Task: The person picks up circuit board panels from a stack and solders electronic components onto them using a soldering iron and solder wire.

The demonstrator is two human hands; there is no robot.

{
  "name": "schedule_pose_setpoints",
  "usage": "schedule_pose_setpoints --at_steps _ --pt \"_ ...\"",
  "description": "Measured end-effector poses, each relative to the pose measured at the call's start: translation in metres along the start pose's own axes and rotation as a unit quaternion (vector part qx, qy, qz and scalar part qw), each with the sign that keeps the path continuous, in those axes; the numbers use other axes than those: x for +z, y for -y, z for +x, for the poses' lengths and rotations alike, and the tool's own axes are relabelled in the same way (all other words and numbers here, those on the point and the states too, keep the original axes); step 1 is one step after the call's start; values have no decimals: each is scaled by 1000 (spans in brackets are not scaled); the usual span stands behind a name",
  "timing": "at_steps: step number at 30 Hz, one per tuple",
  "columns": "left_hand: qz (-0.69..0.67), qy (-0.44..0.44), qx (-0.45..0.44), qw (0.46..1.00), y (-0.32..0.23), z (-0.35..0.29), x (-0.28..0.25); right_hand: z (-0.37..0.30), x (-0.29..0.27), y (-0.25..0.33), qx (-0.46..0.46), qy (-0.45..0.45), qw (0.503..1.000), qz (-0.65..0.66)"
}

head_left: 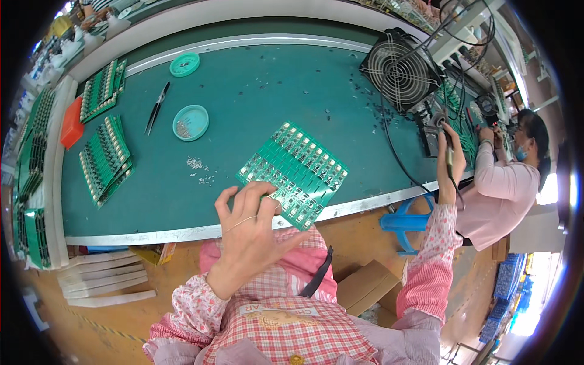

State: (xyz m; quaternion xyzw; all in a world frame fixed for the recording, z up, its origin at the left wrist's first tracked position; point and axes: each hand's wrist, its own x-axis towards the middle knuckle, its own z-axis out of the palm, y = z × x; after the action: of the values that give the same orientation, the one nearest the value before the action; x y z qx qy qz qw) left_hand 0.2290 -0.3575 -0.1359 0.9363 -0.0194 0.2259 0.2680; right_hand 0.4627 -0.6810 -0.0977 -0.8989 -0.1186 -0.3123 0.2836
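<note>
At the table's front edge lies a green circuit board panel (298, 170) with rows of small parts, its near corner reaching past the edge. My left hand (249, 225) is at its near left side, fingers curled over the board's margin. A thin silvery wire (243, 220) runs across those fingers, and they seem closed on it; the fingertips are partly hidden. Off to the right, my right hand (451, 155) grips a soldering iron (449, 159) by its handle. The iron's tip end is up by a metal holder (435, 121) and cannot be made out clearly.
Left of the board are loose small parts (199, 169), two round green dishes (191, 123), tweezers (157, 108), stacked boards (106, 159) and a red box (72, 123). A fan (398, 72) and cables stand at the back right. A co-worker (508, 176) sits at the right by a blue stool (404, 222).
</note>
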Motion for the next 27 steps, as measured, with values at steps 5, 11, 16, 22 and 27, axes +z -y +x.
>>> schedule_pose_setpoints --at_steps 5,11,16,22,27 --pt "19 -18 24 999 8 -19 -9 -72 -5 47 79 -89 982 148" --pt "-59 23 99 993 -25 -33 -2 -169 -10 134 -167 199 950 172" --pt "-40 17 54 998 -27 -32 -9 -170 -12 147 -225 277 900 249" --pt "-60 3 50 997 -12 -37 -11 -161 -5 141 -199 206 928 237" --pt "-91 -40 -19 995 4 -31 -5 -161 -4 156 -138 112 957 227"
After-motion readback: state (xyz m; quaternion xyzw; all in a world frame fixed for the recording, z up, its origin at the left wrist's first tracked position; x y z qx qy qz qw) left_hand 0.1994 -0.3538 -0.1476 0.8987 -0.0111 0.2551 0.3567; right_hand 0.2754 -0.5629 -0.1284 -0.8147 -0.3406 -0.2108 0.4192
